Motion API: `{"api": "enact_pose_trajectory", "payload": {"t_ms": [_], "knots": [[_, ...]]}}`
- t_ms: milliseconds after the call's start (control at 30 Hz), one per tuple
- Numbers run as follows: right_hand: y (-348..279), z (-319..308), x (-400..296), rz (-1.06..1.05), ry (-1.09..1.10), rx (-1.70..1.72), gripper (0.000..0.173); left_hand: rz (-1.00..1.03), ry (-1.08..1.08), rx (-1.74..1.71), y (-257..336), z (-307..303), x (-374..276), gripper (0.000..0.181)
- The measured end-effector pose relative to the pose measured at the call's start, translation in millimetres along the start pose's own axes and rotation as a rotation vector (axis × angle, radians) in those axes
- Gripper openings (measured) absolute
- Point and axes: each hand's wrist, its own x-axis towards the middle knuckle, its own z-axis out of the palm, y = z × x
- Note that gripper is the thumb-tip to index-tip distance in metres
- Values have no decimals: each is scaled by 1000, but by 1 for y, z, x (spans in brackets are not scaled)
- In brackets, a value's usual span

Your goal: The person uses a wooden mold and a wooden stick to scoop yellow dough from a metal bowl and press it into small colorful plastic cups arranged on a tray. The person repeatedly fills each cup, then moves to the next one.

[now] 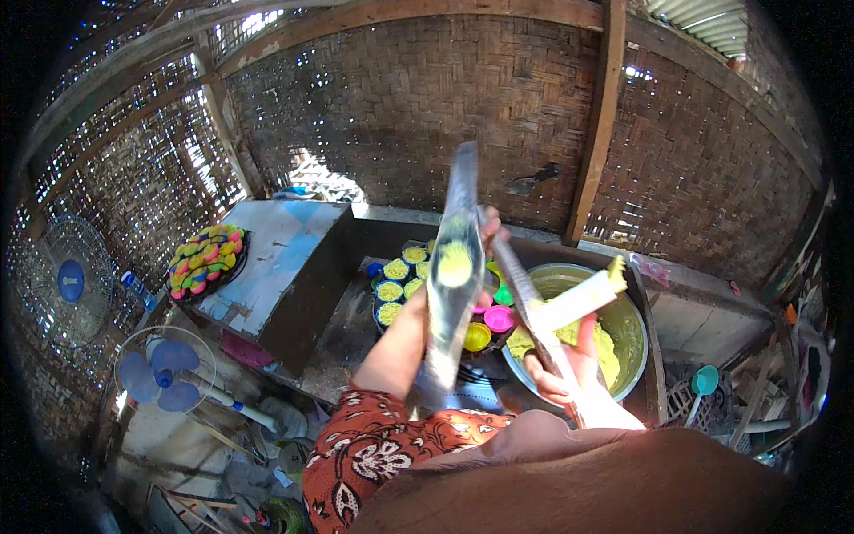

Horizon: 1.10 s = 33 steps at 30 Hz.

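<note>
My left hand [492,221] grips a long, shiny board-like press part [460,310], blurred and held upright; its fingers are mostly hidden behind it. A round patch of yellow dough [456,264] shows at its middle. My right hand [567,370] holds a wooden bar [544,334] with a white cylinder [579,302] sticking out sideways, yellow dough clinging to the cylinder's end. Beneath the right hand stands a metal basin [637,320] of yellow dough [604,350]. Left of the board, several blue cups [389,312] hold yellow dough strands. Pink [498,319], yellow [476,336] and green cups [504,295] sit between board and basin.
A dark raised rim [657,360] borders the work surface. At left, a blue-and-white tabletop [267,247] carries a mound of colourful pieces [207,260]. Two fans, one standing fan [163,377] and one farther left [70,280], flank it. A turquoise dipper [704,380] lies at right.
</note>
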Motion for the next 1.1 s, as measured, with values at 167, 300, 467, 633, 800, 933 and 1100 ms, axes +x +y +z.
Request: {"api": "enact_pose_trajectory", "payload": {"t_ms": [167, 300, 467, 633, 800, 933, 1100], "knots": [[-35, 17, -11, -388, 253, -636, 85, -176, -452, 651, 18, -32, -25, 58], [-26, 67, 27, -365, 511, -887, 96, -354, -275, 589, 29, -23, -32, 47], [-33, 70, 35, -324, 631, -1169, 98, -416, -151, 811, 35, -14, -31, 40], [-37, 55, 37, -403, 570, -1643, 99, -460, -216, 1055, 31, -12, -27, 39], [-35, 51, 33, -339, 346, -2342, 90, -566, -229, 1108, 34, -6, -25, 42], [-23, 58, 39, -333, 180, -2519, 93, -534, -279, 1056, 30, -4, -28, 50], [-10, 43, 43, -322, 249, -2517, 82, -596, -275, 1051, 14, -8, -46, 55]]}}
